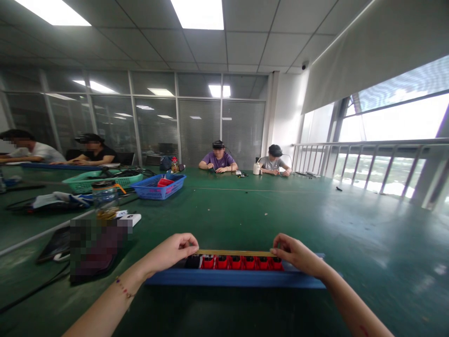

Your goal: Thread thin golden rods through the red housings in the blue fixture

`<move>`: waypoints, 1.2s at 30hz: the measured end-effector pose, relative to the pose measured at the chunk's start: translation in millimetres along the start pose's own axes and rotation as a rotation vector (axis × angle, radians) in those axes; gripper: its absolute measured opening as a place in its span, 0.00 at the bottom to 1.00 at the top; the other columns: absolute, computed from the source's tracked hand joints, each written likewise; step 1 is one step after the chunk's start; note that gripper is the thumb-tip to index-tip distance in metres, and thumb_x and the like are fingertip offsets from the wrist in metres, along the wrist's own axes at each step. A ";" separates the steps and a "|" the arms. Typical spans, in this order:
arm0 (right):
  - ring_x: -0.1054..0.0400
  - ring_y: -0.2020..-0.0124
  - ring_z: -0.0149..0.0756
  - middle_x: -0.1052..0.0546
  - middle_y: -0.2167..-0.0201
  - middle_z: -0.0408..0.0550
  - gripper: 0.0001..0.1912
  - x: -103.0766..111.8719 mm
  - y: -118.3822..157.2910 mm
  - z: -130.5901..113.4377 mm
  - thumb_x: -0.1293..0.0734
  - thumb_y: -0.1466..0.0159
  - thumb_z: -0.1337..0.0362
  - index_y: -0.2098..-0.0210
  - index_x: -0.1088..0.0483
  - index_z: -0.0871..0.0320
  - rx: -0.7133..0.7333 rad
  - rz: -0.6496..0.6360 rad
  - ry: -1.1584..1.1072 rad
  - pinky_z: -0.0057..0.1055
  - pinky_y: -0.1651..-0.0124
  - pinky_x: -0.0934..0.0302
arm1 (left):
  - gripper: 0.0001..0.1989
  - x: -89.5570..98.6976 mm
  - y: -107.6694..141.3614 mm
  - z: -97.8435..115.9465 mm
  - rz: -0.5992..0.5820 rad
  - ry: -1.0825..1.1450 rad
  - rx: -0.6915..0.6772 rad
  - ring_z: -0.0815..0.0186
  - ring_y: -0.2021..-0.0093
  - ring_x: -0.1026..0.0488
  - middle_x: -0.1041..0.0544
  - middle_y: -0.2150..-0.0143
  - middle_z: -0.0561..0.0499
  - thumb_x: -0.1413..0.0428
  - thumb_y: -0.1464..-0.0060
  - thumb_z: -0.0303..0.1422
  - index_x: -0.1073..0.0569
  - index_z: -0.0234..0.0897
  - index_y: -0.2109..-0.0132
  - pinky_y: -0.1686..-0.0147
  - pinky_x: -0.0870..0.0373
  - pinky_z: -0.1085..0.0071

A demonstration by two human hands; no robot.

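Observation:
A long blue tray-like channel (235,279) lies on the table in front of me, with several red parts with dark tops (235,263) in a row inside it. Along the back of that row runs a thin yellowish strip (235,253). My left hand (177,250) pinches the strip's left end, next to a black piece (192,261) in the channel. At the other end, the thumb and fingers of my right hand (293,252) close on the strip. Both wrists are above the channel's ends.
To the left stand a blue basket (157,188) with a red container, a green basket (79,183) and a glass jar (105,199). A dark pouch (100,252) and cables lie nearer. Several people sit around the green table (245,220), two of them across from me.

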State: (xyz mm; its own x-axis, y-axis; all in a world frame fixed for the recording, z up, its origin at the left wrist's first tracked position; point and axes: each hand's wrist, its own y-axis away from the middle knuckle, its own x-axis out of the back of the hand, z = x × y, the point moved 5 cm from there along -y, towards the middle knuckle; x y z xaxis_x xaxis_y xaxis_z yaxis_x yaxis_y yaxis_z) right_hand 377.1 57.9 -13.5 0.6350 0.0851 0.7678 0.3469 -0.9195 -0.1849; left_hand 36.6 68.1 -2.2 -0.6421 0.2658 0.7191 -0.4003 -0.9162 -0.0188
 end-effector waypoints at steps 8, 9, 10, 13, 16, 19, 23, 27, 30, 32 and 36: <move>0.45 0.79 0.27 0.36 0.81 0.38 0.15 2.7 2.3 -3.4 0.39 0.42 0.52 0.66 0.35 0.58 0.033 -0.018 -0.012 0.23 0.77 0.50 | 0.20 2.3 -0.6 3.8 0.039 -0.022 -0.010 0.66 0.68 0.33 0.29 0.69 0.52 0.53 0.51 0.48 0.30 0.36 0.63 0.69 0.39 0.75; 0.45 0.79 0.27 0.36 0.81 0.38 0.15 2.8 2.5 -3.4 0.39 0.42 0.52 0.66 0.35 0.58 0.035 -0.022 -0.013 0.23 0.77 0.50 | 0.20 2.6 -0.3 4.1 0.041 -0.024 -0.012 0.66 0.68 0.33 0.29 0.69 0.52 0.53 0.51 0.48 0.30 0.36 0.63 0.70 0.39 0.75; 0.45 0.79 0.27 0.36 0.81 0.38 0.15 2.7 2.6 -3.2 0.39 0.42 0.51 0.66 0.35 0.58 0.035 -0.028 -0.015 0.23 0.77 0.50 | 0.20 2.6 0.1 4.2 0.040 -0.028 -0.012 0.66 0.68 0.33 0.29 0.69 0.52 0.53 0.51 0.48 0.30 0.36 0.63 0.70 0.39 0.75; 0.44 0.78 0.27 0.36 0.80 0.39 0.16 0.9 2.3 -3.0 0.40 0.42 0.51 0.65 0.35 0.58 0.028 -0.044 -0.021 0.23 0.76 0.49 | 0.20 3.8 0.9 3.4 0.049 -0.040 -0.010 0.66 0.69 0.33 0.29 0.70 0.52 0.53 0.51 0.48 0.29 0.37 0.63 0.71 0.39 0.75; 0.43 0.77 0.28 0.36 0.79 0.39 0.16 -1.8 1.8 -3.5 0.41 0.41 0.50 0.65 0.35 0.57 0.031 -0.054 -0.037 0.23 0.76 0.48 | 0.20 5.1 1.2 2.5 0.046 -0.035 0.003 0.66 0.68 0.33 0.28 0.69 0.52 0.53 0.52 0.48 0.29 0.36 0.64 0.70 0.39 0.75; 0.42 0.76 0.28 0.35 0.77 0.40 0.17 -3.8 1.1 -2.2 0.41 0.41 0.50 0.64 0.35 0.57 0.025 -0.068 -0.060 0.23 0.75 0.46 | 0.20 4.8 1.2 2.1 0.017 -0.018 0.021 0.66 0.68 0.33 0.28 0.69 0.52 0.52 0.52 0.48 0.29 0.36 0.65 0.69 0.39 0.75; 0.40 0.74 0.29 0.32 0.75 0.41 0.18 -5.1 1.1 0.6 0.41 0.41 0.49 0.62 0.35 0.57 0.007 -0.097 -0.097 0.24 0.73 0.45 | 0.20 5.3 1.2 0.8 0.023 0.002 0.026 0.66 0.68 0.33 0.29 0.70 0.53 0.52 0.53 0.48 0.30 0.36 0.64 0.70 0.39 0.75; 0.40 0.75 0.29 0.33 0.76 0.41 0.19 -5.0 2.4 -0.5 0.41 0.41 0.49 0.61 0.34 0.57 -0.001 -0.117 -0.111 0.24 0.73 0.44 | 0.20 6.5 0.8 -3.1 0.032 -0.005 0.031 0.67 0.69 0.33 0.28 0.71 0.53 0.52 0.54 0.49 0.30 0.36 0.65 0.72 0.39 0.76; 0.39 0.74 0.30 0.32 0.77 0.41 0.18 -2.9 2.6 -2.3 0.40 0.42 0.50 0.61 0.33 0.57 -0.001 -0.096 -0.074 0.25 0.72 0.44 | 0.21 7.4 0.3 -5.4 0.033 -0.008 0.031 0.67 0.70 0.33 0.28 0.72 0.54 0.52 0.54 0.50 0.30 0.36 0.66 0.72 0.39 0.76; 0.38 0.73 0.31 0.30 0.75 0.43 0.18 -1.1 2.1 -3.5 0.39 0.42 0.51 0.63 0.32 0.58 -0.001 -0.076 -0.057 0.25 0.71 0.43 | 0.21 7.3 -0.2 -6.1 0.022 -0.007 0.024 0.67 0.69 0.33 0.28 0.71 0.54 0.52 0.54 0.50 0.30 0.36 0.67 0.72 0.39 0.76; 0.35 0.67 0.34 0.28 0.69 0.45 0.17 2.5 0.8 -8.8 0.42 0.40 0.53 0.65 0.30 0.57 0.030 -0.038 -0.018 0.27 0.65 0.41 | 0.20 6.1 -1.6 -7.5 0.000 0.011 0.004 0.68 0.70 0.33 0.29 0.71 0.54 0.52 0.53 0.49 0.31 0.35 0.67 0.73 0.40 0.77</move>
State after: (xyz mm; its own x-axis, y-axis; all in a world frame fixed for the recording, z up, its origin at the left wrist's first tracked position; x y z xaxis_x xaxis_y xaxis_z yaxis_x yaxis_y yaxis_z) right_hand 372.9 54.0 -6.3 0.6329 0.1271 0.7637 0.3919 -0.9033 -0.1744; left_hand 28.4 73.5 -2.9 -0.6495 0.2693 0.7111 -0.3978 -0.9173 -0.0160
